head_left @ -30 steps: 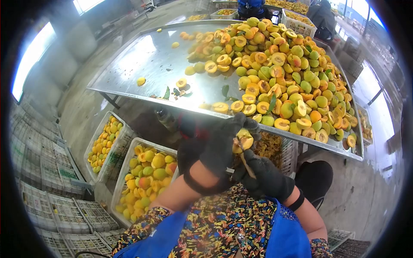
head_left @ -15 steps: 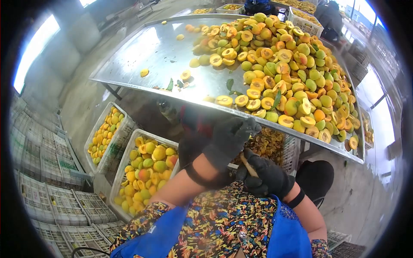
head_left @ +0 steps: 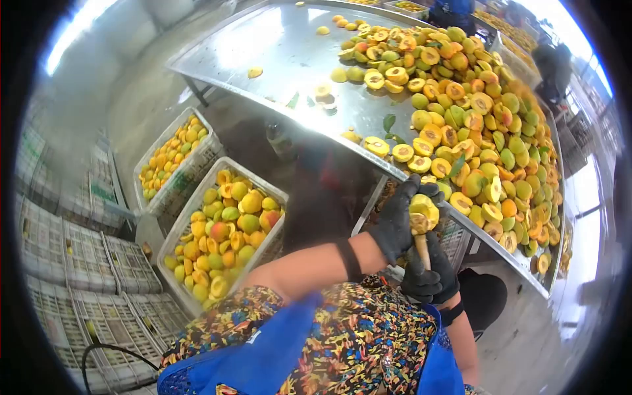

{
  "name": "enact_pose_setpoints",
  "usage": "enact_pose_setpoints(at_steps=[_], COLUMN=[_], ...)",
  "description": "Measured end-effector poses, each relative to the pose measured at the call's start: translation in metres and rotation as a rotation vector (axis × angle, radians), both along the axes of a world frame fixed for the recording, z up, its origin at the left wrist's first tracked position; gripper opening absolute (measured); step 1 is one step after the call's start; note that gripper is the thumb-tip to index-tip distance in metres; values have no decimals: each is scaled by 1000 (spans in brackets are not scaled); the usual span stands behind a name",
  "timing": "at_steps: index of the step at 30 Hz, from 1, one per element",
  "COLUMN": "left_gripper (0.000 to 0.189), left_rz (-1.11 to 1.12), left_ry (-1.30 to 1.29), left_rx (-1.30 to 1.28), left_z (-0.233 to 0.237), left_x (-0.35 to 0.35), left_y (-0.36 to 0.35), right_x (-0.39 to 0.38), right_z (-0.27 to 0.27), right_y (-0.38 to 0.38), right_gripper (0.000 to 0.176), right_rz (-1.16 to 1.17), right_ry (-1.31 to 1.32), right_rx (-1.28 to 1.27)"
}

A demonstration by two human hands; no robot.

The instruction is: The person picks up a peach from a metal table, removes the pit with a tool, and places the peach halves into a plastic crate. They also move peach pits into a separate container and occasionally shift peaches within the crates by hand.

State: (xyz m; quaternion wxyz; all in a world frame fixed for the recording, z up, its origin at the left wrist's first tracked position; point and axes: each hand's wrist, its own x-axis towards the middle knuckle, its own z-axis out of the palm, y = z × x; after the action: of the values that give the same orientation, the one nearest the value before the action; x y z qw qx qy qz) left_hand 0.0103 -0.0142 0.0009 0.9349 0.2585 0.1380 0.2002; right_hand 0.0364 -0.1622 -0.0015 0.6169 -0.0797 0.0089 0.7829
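My left hand [head_left: 395, 220], in a black glove, is closed around a yellow peach half [head_left: 424, 210] at the table's near edge. In my right hand [head_left: 431, 276], also black-gloved, is a tool with a pale wooden handle [head_left: 422, 251]. The tool's upper end meets the underside of the peach half, so its tip is hidden. Just beyond my hands, cut peach halves [head_left: 454, 138] are heaped on a metal table [head_left: 263, 36]; some show brown hollows or stones. Under my hands stands a crate [head_left: 454, 242], mostly covered by them.
Two white crates of peach halves, one nearer [head_left: 172, 240] and one farther [head_left: 212, 146], stand on the floor at left. Stacked crates [head_left: 92, 253] fill the far left. A dark round seat [head_left: 480, 296] is at my right. Other people [head_left: 454, 13] are beyond the table.
My left hand has gone from the table edge to hold a peach half against the tool. My right hand has turned the handle more upright. The whole view has shifted.
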Motion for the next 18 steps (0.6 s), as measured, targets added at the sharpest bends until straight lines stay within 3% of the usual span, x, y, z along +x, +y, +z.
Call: enact_pose_setpoints(at_steps=[1, 4, 5, 6, 7, 8, 9, 10, 11, 12, 13, 14, 15, 16, 17, 18], left_gripper=[41, 34, 34, 32, 31, 31, 31, 33, 35, 36, 37, 37, 36, 35, 35, 35], left_rz=[-6, 186, 290, 236, 288, 212, 137, 404, 336, 483, 621, 680, 740, 862, 1280, 1249], left_ry=[15, 16, 28, -91, -135, -263, -405, -191, -320, -303, -285, -324, -365, -365, 231, 215], left_rx=[-192, -198, -211, -385, -264, -368, -462, -405, -345, -281, -212, -157, -103, -154, 515, 421], left_z=[-4, -24, -31, -33, -39, -55, -71, -38, -31, -32, -33, -47, -60, -75, -112, -101], left_x=[6, 19, 25, 21, 16, 18, 13, -24, -57, -90, -119, -154, -190, -231, -261, -308], left_y=[0, 14, 27, 41, 56, 74, 96, 99, 119, 134, 147, 162, 178, 185, 194, 193], right_x=[2, 22, 27, 30, 34, 45, 40, 35, 30, 53, 79, 66, 45, 33, 26, 17], right_z=[-6, -32, -38, -52, -65, -90, -81, -71, -61, -101, -137, -122, -100, -97, -88, -72], right_y=[-7, -26, -30, -34, -38, -48, -37, -25, -13, -36, -54, -29, -6, 5, 15, 25], right_gripper=[67, 59, 54, 49, 45, 42, 41, 40, 39, 42, 45, 48, 51, 52, 39, 28], right_rz=[-31, -131, -214, -192, -112, 90, 125, 163, 203, 211, 151, 277, 382, 234, 380, 515], right_ry=[-19, -132, -893, -1354, -1800, -1945, -1960, -1966, -1962, -2627, -3132, -2703, -2145, -2008, -2081, -2141], right_rx=[-66, -245, -388, -478, -639, -792, -907, -1022, -1136, -579, 202, -499, -1041, -1087, -1011, -943])
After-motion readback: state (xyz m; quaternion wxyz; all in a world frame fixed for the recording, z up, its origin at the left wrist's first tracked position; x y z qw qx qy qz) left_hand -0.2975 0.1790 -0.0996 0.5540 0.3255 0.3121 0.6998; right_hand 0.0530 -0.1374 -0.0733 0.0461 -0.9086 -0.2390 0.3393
